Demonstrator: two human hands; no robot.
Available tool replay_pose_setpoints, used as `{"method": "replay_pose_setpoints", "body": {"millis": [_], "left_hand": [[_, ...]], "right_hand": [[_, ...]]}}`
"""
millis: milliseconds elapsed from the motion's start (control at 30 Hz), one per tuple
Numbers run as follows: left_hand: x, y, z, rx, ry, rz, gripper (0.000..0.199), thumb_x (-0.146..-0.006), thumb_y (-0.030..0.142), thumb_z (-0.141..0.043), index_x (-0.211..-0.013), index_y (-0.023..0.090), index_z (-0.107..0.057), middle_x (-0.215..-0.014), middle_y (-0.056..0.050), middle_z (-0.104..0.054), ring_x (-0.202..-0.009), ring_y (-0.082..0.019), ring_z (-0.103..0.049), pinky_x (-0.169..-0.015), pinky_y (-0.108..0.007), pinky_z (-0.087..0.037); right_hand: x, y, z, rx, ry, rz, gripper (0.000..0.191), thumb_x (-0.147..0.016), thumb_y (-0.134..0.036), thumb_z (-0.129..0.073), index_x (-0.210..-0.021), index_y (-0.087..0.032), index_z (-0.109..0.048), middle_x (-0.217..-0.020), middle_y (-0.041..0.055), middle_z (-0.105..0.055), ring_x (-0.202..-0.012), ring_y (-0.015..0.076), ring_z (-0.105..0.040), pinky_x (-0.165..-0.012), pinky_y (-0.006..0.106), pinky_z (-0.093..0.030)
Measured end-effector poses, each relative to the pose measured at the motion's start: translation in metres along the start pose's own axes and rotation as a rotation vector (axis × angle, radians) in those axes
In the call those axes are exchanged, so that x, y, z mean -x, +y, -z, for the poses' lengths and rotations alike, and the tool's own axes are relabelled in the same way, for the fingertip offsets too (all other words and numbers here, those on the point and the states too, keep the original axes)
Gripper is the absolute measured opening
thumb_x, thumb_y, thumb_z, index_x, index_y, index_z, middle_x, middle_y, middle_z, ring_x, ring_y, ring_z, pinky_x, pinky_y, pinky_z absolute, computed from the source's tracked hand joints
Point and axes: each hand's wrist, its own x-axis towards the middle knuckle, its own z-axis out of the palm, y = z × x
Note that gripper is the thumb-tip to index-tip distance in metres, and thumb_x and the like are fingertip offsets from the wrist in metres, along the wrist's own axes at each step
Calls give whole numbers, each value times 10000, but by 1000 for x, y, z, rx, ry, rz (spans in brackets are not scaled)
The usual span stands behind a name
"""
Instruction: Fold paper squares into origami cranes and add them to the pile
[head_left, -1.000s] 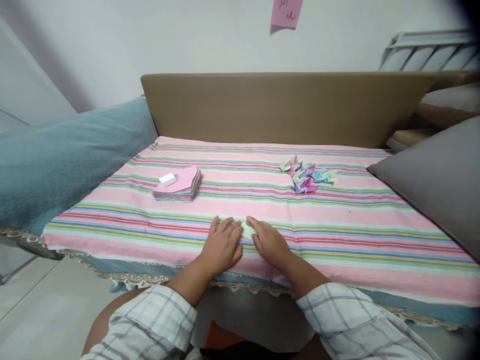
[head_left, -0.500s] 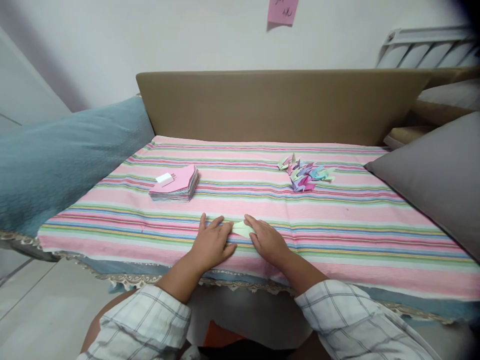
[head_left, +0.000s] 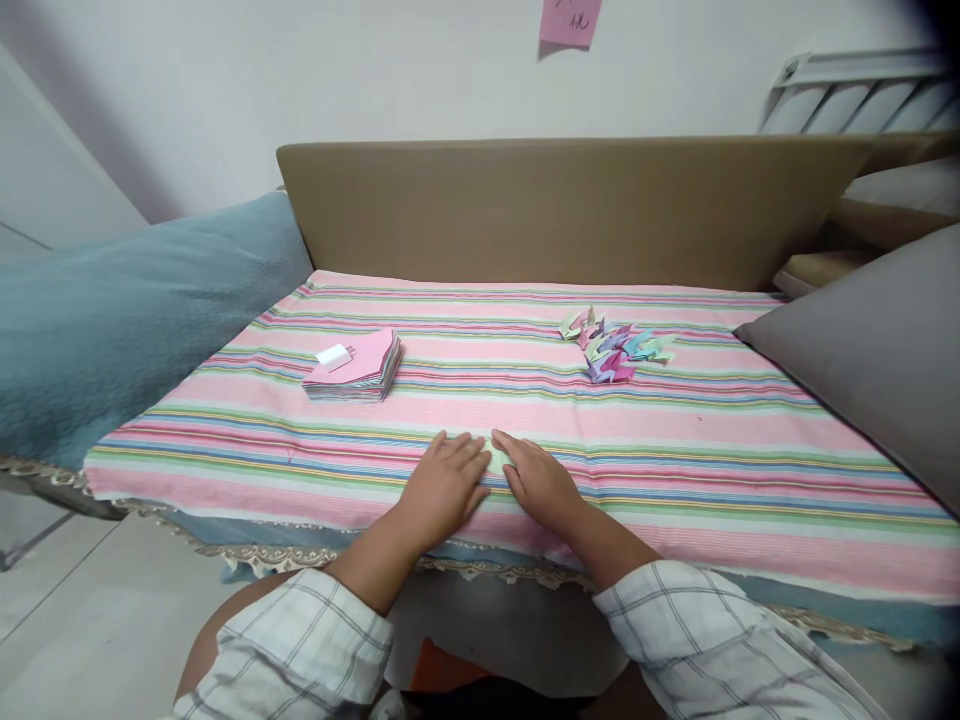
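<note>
A small pale green paper [head_left: 496, 459] lies on the striped pink cloth, mostly covered by both hands. My left hand [head_left: 444, 485] rests flat over its left part, fingers stretched forward and somewhat apart. From the right, my right hand [head_left: 540, 482] touches the paper's other end with its fingertips, its fingers extended and the thumb a little apart. Only a small piece of the paper shows between the hands; its folds are hidden.
A stack of coloured paper [head_left: 352, 368] with a white plug adapter [head_left: 334, 357] on top is at the left. Folded paper figures [head_left: 611, 350] lie in a cluster right of centre. A grey cushion [head_left: 877, 350] is at the right edge of the cloth [head_left: 480, 400].
My left hand has slid right, closer to my right hand, and now covers more of the green paper. My right hand has hardly moved.
</note>
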Motion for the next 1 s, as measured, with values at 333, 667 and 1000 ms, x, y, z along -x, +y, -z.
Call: {"method": "replay_pose_setpoints", "body": {"millis": [333,667,1000], "left_hand": [[2,0,-7,26,-51,-45,485,-814,379,-576,-1249,174,-513,-1330,-101,-512,-1217,-281,-462,-1024,-452,-356],[-11,-19,-12,30,52,-33,182,-859,255,-532,-965,212,-674,-1053,-45,-677,-921,-205,-600,-820,-342,-492],[-13,-14,-5,31,112,-9,216,-895,226,-406,-851,176,-612,-826,-62,-652,-809,-187,-572,-740,-311,-453]], "right_hand": [[7,17,13,-65,127,-64,507,-812,-201,-522,-1310,-179,-430,-1136,78,-632,-1036,213,-565,-949,417,-414],[11,32,29,32,57,148,207,-872,-214,-514,-1026,-203,-652,-1061,63,-680,-1021,206,-588,-912,387,-451],[11,28,32,6,74,75,242,-822,-302,-602,-1038,-204,-648,-1048,67,-683,-985,208,-590,-882,373,-456]]}}
